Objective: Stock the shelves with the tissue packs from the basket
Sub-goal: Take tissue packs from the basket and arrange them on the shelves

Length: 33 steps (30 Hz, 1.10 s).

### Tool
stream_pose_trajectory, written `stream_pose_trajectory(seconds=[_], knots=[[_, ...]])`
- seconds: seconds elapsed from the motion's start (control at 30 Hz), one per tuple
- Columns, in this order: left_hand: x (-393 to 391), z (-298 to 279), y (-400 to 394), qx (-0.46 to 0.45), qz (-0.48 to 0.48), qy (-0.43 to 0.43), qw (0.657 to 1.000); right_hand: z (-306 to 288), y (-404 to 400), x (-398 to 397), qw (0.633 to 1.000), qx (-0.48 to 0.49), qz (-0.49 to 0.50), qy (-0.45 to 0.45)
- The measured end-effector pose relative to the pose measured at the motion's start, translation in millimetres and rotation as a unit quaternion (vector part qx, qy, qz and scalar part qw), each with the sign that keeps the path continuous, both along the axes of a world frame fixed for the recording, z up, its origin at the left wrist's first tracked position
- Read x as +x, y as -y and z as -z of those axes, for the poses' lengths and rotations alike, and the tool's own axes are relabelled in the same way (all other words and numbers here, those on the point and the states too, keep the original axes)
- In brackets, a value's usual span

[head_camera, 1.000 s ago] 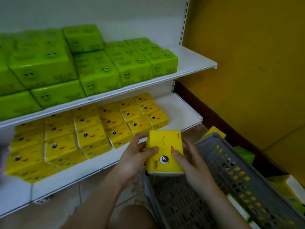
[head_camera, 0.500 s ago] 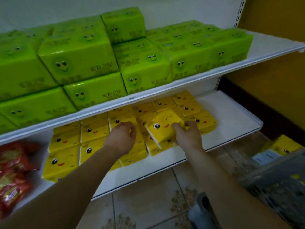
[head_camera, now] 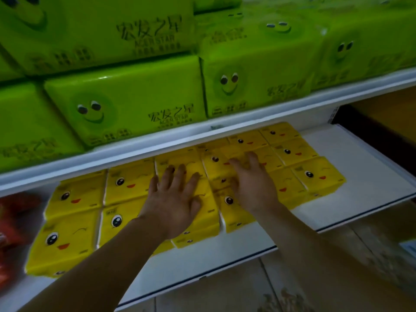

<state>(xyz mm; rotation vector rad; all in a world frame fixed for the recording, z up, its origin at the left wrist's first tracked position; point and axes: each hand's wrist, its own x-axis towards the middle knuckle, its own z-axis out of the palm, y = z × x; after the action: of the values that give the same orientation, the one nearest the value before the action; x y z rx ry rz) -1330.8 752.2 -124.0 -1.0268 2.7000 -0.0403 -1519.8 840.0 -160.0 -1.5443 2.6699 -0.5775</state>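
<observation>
A: Currently, where are the hands?
B: Both lie palm-down on the yellow tissue packs [head_camera: 126,183] in the centre of the frame. The left hand [head_camera: 173,199] rests flat on a pack with its fingers straight and spread apart. The right hand [head_camera: 252,185] rests on the neighbouring pack, fingers extended and slightly apart; neither hand clasps anything.
A: Where are the packs?
B: They lie flat in rows on the lower white shelf [head_camera: 225,255], touching edge to edge, face print upward. The rows run from lower left to centre right.
A: What sits above?
B: The upper shelf [head_camera: 157,140] carries larger green tissue packs [head_camera: 126,102], stacked two high across the top of the frame.
A: Anything else?
B: Red packaging [head_camera: 13,221] shows at the left edge, blurred. Tiled floor [head_camera: 292,278] fills the lower right.
</observation>
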Motion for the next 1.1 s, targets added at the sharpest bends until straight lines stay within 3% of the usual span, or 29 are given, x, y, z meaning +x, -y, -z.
stream_pose_trajectory(seconds=[0.27,0.53,0.67,0.77,0.97,1.1], knots=[[4,10,2,-0.023,0.022,-0.050,0.998,2,80,-18,0.998,-0.022,0.033,-0.039],[2,4,5,-0.014,-0.001,-0.051,0.999,-10,90,-23,0.998,0.061,0.015,-0.029],[-13,-16,-4,-0.017,-0.027,-0.128,0.991,-25,41,-34,0.998,0.034,-0.018,-0.046],[-36,-31,-34,-0.005,0.016,-0.216,0.976,-45,-16,-43,0.999,-0.017,-0.030,-0.036],[-90,-67,-143,0.120,0.122,-0.305,0.937,-100,-165,-55,0.979,-0.168,0.070,0.089],[-112,-78,-230,0.191,0.154,-0.351,0.904,-119,-284,-58,0.973,-0.162,0.132,0.100]])
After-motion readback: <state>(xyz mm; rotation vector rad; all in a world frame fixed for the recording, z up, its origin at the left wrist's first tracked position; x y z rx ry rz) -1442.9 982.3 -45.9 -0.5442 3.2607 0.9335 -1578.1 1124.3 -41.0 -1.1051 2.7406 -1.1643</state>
